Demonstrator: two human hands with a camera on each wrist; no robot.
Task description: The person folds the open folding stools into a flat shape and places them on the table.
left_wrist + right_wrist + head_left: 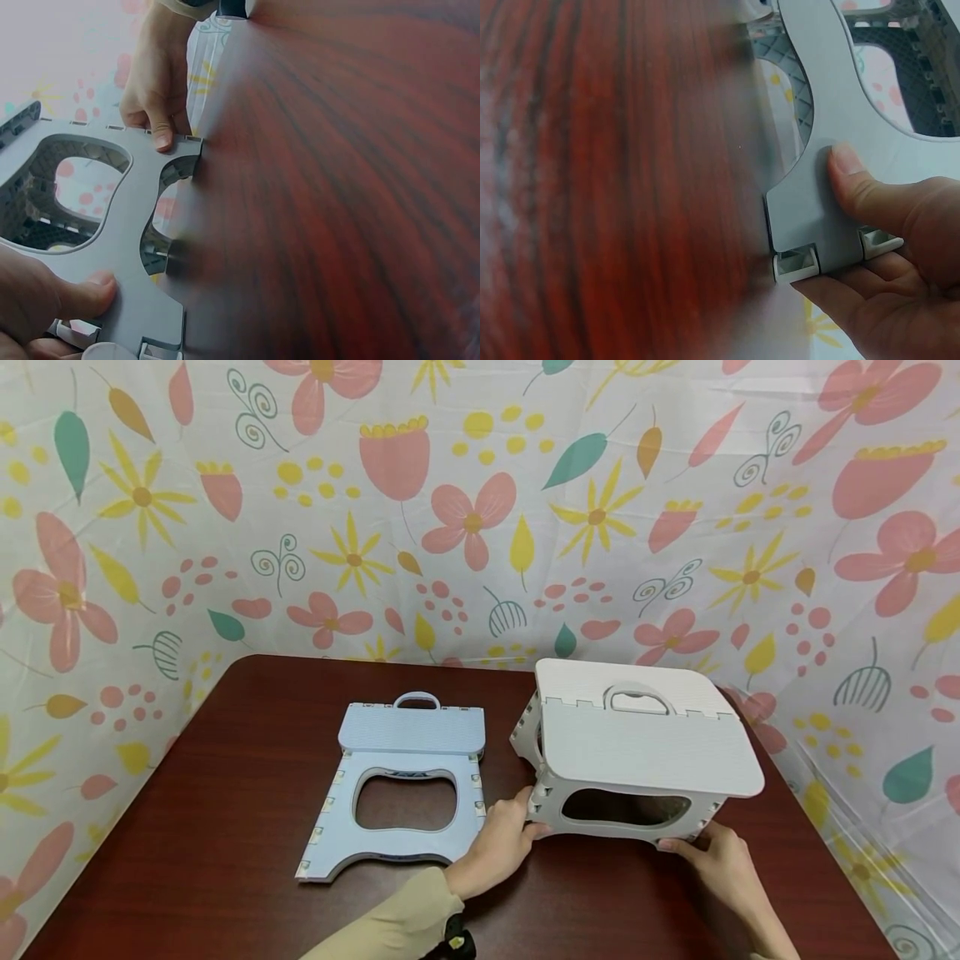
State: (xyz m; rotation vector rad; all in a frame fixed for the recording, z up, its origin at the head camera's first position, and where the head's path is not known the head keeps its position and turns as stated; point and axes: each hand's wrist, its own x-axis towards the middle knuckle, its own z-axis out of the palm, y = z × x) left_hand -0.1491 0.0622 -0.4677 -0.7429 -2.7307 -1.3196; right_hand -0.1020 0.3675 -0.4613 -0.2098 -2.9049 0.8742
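A white folding stool stands unfolded on the right part of the table, its top panel facing up with a loop handle at the middle hinge. My left hand grips the lower left corner of its front leg panel, thumb lying on the outer face. At the front right leg, my right hand holds the foot end, with the thumb pressed on the panel and fingers curled behind. To the left lies a light blue folding stool, flattened, its handle toward the back.
The dark reddish-brown table extends beneath both stools, with its back edge close to a flower-patterned curtain. The white stool is near the table's right edge. A black band is on my left wrist.
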